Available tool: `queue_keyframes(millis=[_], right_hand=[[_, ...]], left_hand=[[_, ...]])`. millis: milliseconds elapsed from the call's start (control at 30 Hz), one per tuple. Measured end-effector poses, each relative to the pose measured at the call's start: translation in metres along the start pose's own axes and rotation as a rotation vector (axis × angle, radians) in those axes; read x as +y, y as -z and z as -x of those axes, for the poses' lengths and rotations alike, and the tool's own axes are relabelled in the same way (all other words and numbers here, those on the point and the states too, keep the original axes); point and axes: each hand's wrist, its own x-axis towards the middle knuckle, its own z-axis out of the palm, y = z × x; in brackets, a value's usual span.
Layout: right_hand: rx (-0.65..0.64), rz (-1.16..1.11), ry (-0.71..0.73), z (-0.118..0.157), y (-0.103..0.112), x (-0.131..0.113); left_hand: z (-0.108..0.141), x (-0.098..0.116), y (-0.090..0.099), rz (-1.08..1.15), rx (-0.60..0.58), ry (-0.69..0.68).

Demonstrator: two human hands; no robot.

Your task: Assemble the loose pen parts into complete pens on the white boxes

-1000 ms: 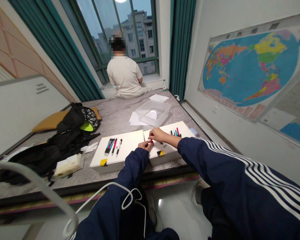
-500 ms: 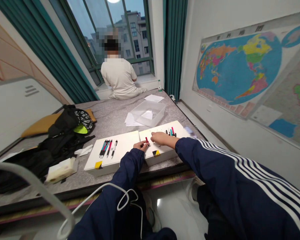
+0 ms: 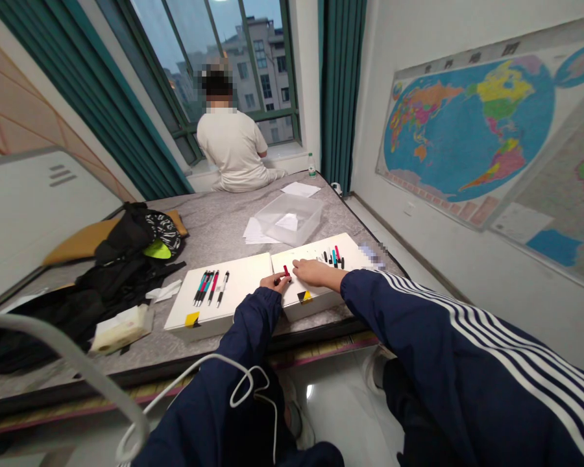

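Note:
My left hand [image 3: 273, 281] is closed at the left part of the right white box [image 3: 296, 301], its fingers around a small red pen part [image 3: 286, 270] with a dark piece beside it. Just to the right, my right hand [image 3: 312, 273] reaches over the same box, fingers bent together low over the lid. Whatever they pinch is too small or hidden to name. Beyond that hand lie several pen parts [image 3: 334, 257] in black, white, teal and red. On the left white box [image 3: 248, 267] several whole pens [image 3: 213, 288] lie in a row.
Behind the boxes stands a clear plastic bin [image 3: 307, 228] by paper sheets [image 3: 300, 189]. A black backpack [image 3: 121, 259] and a tissue pack [image 3: 122, 329] lie left. A white cable [image 3: 194, 366] crosses near my left sleeve. A person [image 3: 233, 149] sits by the window.
My right hand has shifted very slightly and sits a little lower over the box. My left hand keeps its place with the red pen part.

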Motion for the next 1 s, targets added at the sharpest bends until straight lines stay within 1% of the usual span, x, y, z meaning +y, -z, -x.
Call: queue_keyframes(millis=[100, 167, 233, 300, 367, 467, 633, 800, 933, 1000], right_hand=[[0.091, -0.200, -0.128, -0.006, 0.007, 0.003], [0.182, -0.399, -0.242, -0.014, 0.016, 0.004], [0.267, -0.604, -0.324, -0.024, 0.024, 0.004], [0.326, -0.780, -0.366, -0.032, 0.029, 0.000], [0.357, -0.918, -0.384, -0.037, 0.028, -0.004], [0.359, -1.055, -0.402, -0.041, 0.021, -0.010], [0.337, -1.183, -0.456, -0.041, 0.014, -0.012], [0.323, -1.204, -0.528, -0.037, 0.017, -0.015], [0.260, -1.242, -0.539, -0.033, 0.015, -0.020], [0.258, -1.291, -0.532, -0.032, 0.014, -0.021]], left_hand=[[0.001, 0.002, 0.002, -0.002, -0.005, 0.009], [0.001, 0.003, 0.003, 0.001, -0.003, 0.018], [0.002, 0.004, 0.003, 0.006, -0.009, 0.025], [0.002, 0.006, 0.004, 0.012, -0.010, 0.035], [0.002, 0.008, 0.005, 0.012, -0.009, 0.044], [0.003, 0.010, 0.006, 0.000, -0.010, 0.041], [0.002, 0.010, 0.005, 0.003, -0.037, 0.059], [0.002, 0.008, 0.004, 0.001, -0.042, 0.059], [0.001, 0.010, 0.006, -0.014, -0.059, 0.061], [0.001, 0.011, 0.007, -0.026, -0.056, 0.061]])
